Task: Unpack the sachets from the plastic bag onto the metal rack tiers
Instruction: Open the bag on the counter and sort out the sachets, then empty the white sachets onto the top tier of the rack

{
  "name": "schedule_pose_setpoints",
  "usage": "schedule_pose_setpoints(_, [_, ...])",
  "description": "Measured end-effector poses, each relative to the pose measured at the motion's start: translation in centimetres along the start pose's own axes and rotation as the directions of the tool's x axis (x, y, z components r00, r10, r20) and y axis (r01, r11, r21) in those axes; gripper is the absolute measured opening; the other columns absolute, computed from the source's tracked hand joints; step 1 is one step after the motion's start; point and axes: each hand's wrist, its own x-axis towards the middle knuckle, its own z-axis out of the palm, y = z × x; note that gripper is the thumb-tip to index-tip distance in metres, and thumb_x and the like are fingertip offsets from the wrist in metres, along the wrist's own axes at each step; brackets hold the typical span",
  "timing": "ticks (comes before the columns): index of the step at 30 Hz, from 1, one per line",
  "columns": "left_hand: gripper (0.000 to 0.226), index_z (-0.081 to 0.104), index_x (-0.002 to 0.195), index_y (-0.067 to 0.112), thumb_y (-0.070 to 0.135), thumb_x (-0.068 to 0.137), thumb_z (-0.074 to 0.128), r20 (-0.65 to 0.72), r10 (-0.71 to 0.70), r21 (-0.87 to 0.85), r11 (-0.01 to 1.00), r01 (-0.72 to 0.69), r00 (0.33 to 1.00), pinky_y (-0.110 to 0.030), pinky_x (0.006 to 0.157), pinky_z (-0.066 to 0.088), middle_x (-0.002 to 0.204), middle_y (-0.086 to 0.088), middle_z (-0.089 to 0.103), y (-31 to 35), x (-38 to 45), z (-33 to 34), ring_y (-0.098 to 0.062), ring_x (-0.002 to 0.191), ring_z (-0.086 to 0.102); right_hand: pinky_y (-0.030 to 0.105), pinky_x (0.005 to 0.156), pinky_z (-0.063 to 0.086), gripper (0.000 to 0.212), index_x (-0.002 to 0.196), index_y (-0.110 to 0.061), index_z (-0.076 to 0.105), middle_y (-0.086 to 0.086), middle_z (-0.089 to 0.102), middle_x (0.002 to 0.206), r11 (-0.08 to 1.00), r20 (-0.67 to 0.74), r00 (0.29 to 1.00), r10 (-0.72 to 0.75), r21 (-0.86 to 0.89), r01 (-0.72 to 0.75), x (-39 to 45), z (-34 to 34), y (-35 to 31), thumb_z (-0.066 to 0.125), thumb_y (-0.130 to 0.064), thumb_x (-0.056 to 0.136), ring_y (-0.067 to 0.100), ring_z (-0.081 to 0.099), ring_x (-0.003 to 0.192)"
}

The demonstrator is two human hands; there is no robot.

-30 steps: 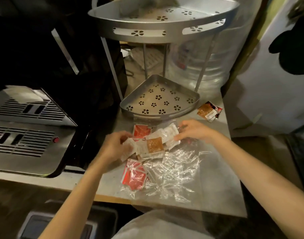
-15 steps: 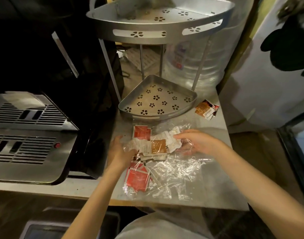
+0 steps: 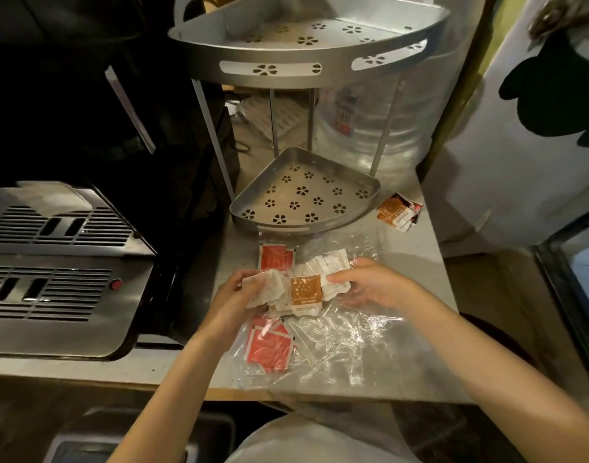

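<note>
A crumpled clear plastic bag (image 3: pixel 336 342) lies on the grey table in front of the metal rack. A pile of white and orange sachets (image 3: pixel 304 289) sits on it. My left hand (image 3: pixel 243 295) grips the white sachets at the pile's left side. My right hand (image 3: pixel 373 284) pinches the white sachets at the right side. Red sachets (image 3: pixel 269 349) lie inside the bag near the front, and one red sachet (image 3: pixel 275 259) lies just behind the pile. The rack's lower tier (image 3: pixel 306 225) and upper tier (image 3: pixel 306 71) hold nothing.
A small heap of orange and dark sachets (image 3: pixel 398 212) lies on the table right of the lower tier. A steel machine with vent slots (image 3: pixel 52 279) fills the left. A large clear water bottle (image 3: pixel 370 128) stands behind the rack. The table's front edge (image 3: pixel 286 394) runs below the bag.
Both hands have drawn closer around the pile of sachets. The left hand has closed on the white sachets at the left; the right hand has shifted a little toward me.
</note>
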Motion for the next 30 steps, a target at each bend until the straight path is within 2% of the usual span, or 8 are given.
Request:
schedule_pose_setpoints(4, [0.017, 0.053, 0.103, 0.011, 0.023, 0.094, 0.046, 0.02, -0.05, -0.13, 0.99, 0.052, 0.999, -0.033, 0.057, 0.058, 0.103, -0.017, 0.062, 0.9, -0.1, -0.1, -0.033, 0.091, 0.065, 0.034, 0.07, 0.059, 0.053, 0.12, -0.007, 0.054, 0.014, 0.063, 0.118, 0.997, 0.048, 0.999, 0.003, 0.076, -0.007, -0.3, 0.1, -0.1, 0.074, -0.017, 0.072, 0.028, 0.07, 0.089])
schedule_pose_setpoints(9, [0.046, 0.043, 0.115, 0.009, 0.008, 0.077, 0.068, 0.117, -0.025, -0.198, 0.979, 0.048, 0.993, -0.051, 0.07, 0.058, 0.107, -0.023, 0.064, 3.0, -0.6, 0.2, -0.037, 0.087, 0.069, 0.03, 0.068, 0.06, 0.065, 0.119, -0.006, 0.047, 0.013, 0.062, 0.115, 0.988, 0.052, 0.998, -0.048, 0.146, 0.04, -1.9, 0.0, -2.2, 0.079, -0.017, 0.064, 0.023, 0.071, 0.074])
schedule_pose_setpoints(11, [0.048, 0.045, 0.111, 0.01, -0.006, 0.072, 0.068, 0.096, 0.046, -0.152, 0.988, -0.031, 0.994, -0.038, 0.057, 0.06, 0.1, -0.017, 0.065, 4.6, -0.9, 0.8, -0.024, 0.073, 0.072, 0.024, 0.058, 0.058, 0.046, 0.109, -0.008, 0.049, 0.009, 0.066, 0.102, 0.985, 0.013, 0.995, -0.103, 0.142, 0.1, -3.0, -0.5, -3.9, 0.075, -0.011, 0.071, 0.016, 0.069, 0.064])
schedule_pose_setpoints(14, [0.052, 0.05, 0.106, 0.016, -0.006, 0.066, 0.074, -0.018, 0.218, 0.001, 0.976, -0.218, 0.976, -0.02, 0.047, 0.053, 0.094, -0.004, 0.063, 7.8, -1.2, 1.8, -0.007, 0.062, 0.07, 0.025, 0.057, 0.059, 0.047, 0.109, -0.004, 0.056, 0.007, 0.072, 0.092, 0.965, -0.006, 0.974, -0.225, 0.135, 0.224, -4.9, -1.7, -6.9, 0.077, -0.01, 0.067, 0.017, 0.07, 0.069])
schedule_pose_setpoints(16, [0.05, 0.053, 0.098, 0.021, -0.006, 0.063, 0.076, -0.044, 0.332, 0.032, 0.943, -0.331, 0.942, -0.019, 0.047, 0.053, 0.095, -0.002, 0.061, 10.3, -1.5, 2.5, -0.008, 0.066, 0.068, 0.028, 0.06, 0.059, 0.05, 0.11, -0.003, 0.058, 0.006, 0.074, 0.088, 0.943, -0.025, 0.952, -0.304, 0.132, 0.305, -6.7, -2.5, -9.1, 0.077, -0.01, 0.064, 0.02, 0.07, 0.074])
schedule_pose_setpoints(21, [0.049, 0.06, 0.09, 0.027, -0.002, 0.055, 0.081, -0.039, 0.542, -0.002, 0.84, -0.542, 0.84, -0.027, 0.057, 0.058, 0.099, -0.005, 0.065, 17.0, -3.7, 3.6, -0.018, 0.086, 0.067, 0.023, 0.053, 0.057, 0.019, 0.094, -0.009, 0.064, 0.0, 0.075, 0.076, 0.832, -0.028, 0.837, -0.547, 0.096, 0.547, -12.1, -4.8, -14.6, 0.064, 0.001, 0.078, 0.013, 0.071, 0.069])
schedule_pose_setpoints(26, [0.052, 0.06, 0.101, 0.012, -0.004, 0.055, 0.08, -0.024, 0.692, -0.016, 0.721, -0.693, 0.721, -0.026, 0.057, 0.058, 0.092, -0.006, 0.067, 23.2, -6.0, 4.9, -0.01, 0.074, 0.07, 0.026, 0.054, 0.058, 0.019, 0.091, -0.011, 0.065, 0.002, 0.075, 0.079, 0.746, -0.034, 0.746, -0.665, 0.032, 0.666, -16.6, -6.8, -20.5, 0.066, -0.003, 0.074, 0.015, 0.071, 0.068])
schedule_pose_setpoints(30, [0.048, 0.058, 0.097, 0.015, -0.005, 0.058, 0.079, -0.033, 0.779, 0.037, 0.627, -0.778, 0.626, -0.031, 0.059, 0.06, 0.09, -0.011, 0.067, 28.6, -6.5, 5.4, -0.019, 0.072, 0.069, 0.03, 0.064, 0.06, 0.049, 0.106, -0.002, 0.059, 0.014, 0.07, 0.101, 0.686, -0.084, 0.683, -0.726, -0.012, 0.728, -18.7, -7.5, -25.4, 0.072, -0.01, 0.06, 0.019, 0.07, 0.078])
